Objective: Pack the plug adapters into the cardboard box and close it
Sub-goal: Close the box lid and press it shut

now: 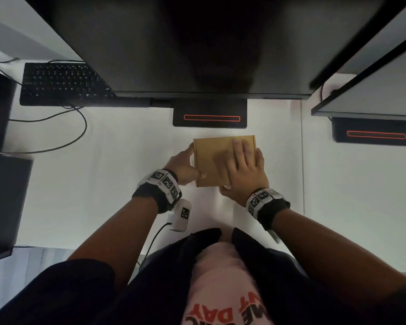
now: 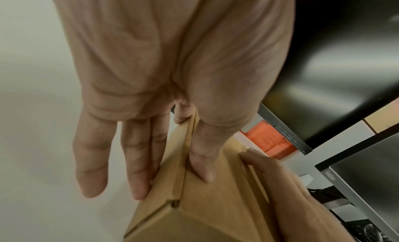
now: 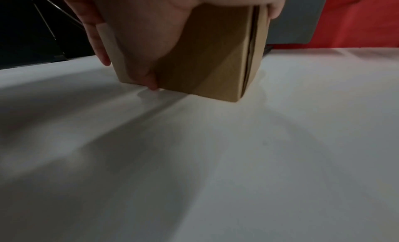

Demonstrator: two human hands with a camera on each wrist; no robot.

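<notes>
The brown cardboard box (image 1: 211, 156) sits on the white desk (image 1: 103, 184) with its lid down; no plug adapters show in any view. My left hand (image 1: 183, 167) steadies the box's left side: its straight fingers (image 2: 138, 168) lie against the side wall and the thumb presses on the lid near the front left corner. My right hand (image 1: 244, 165) lies flat on the right half of the lid, fingers straight. Its thumb (image 3: 142, 49) runs down the front wall of the box (image 3: 215, 57) to the desk. In the left wrist view the right hand (image 2: 280, 177) covers the lid of the box (image 2: 211, 203).
Just behind the box stands a monitor base with a red outline (image 1: 210, 117), under a large dark monitor (image 1: 197, 43). A black keyboard (image 1: 63, 83) and a cable (image 1: 80, 127) lie far left. A second monitor base (image 1: 373, 134) is at the right. A white tagged device (image 1: 181, 215) sits by my left wrist.
</notes>
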